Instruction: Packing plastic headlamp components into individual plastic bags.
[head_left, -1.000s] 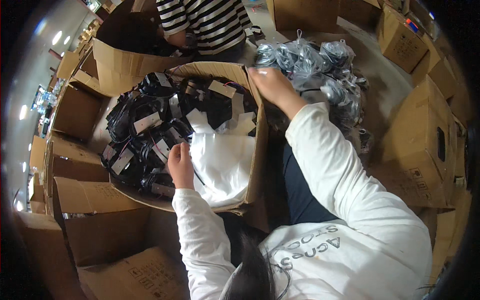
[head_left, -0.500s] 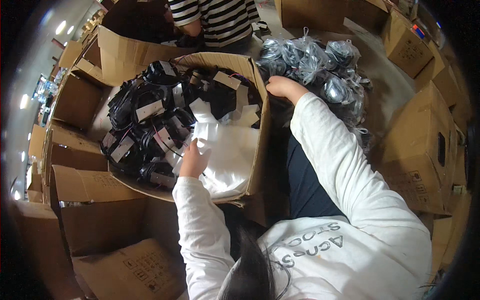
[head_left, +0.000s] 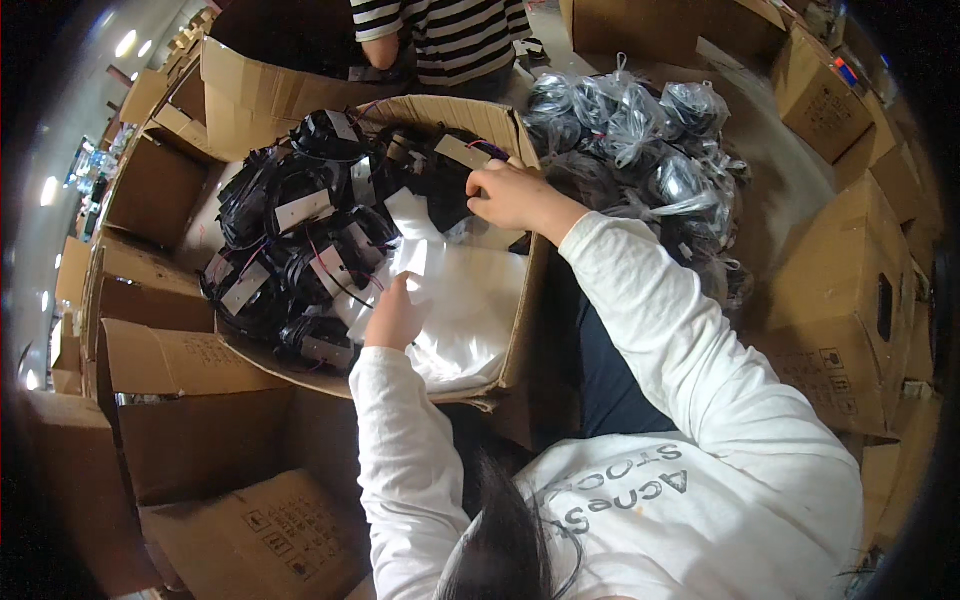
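Observation:
A cardboard box [head_left: 527, 300] stands in front of me. In it lie coiled black cable bundles [head_left: 305, 215] with pale card labels, beside a stack of clear and white plastic bags [head_left: 465, 310]. My left hand [head_left: 397, 315] is at the left edge of the stack, its fingers closed on a plastic bag. My right hand [head_left: 515, 195] is over the box's right side, fingers curled beside a pale card [head_left: 462, 153] with coloured wires. Whatever is in those fingers, if anything, is hidden.
Bagged cable bundles [head_left: 640, 130] lie heaped on the floor right of the box. Open cartons [head_left: 190, 430] line the left, and a tall carton [head_left: 830, 310] stands at the right. Beyond the box, a person in a striped shirt [head_left: 455, 40] is beside another large carton [head_left: 260, 95].
My right hand has moved left from outside the box's right rim to above its contents. My left hand stays at the plastic bags. The co-worker's arm has shifted slightly.

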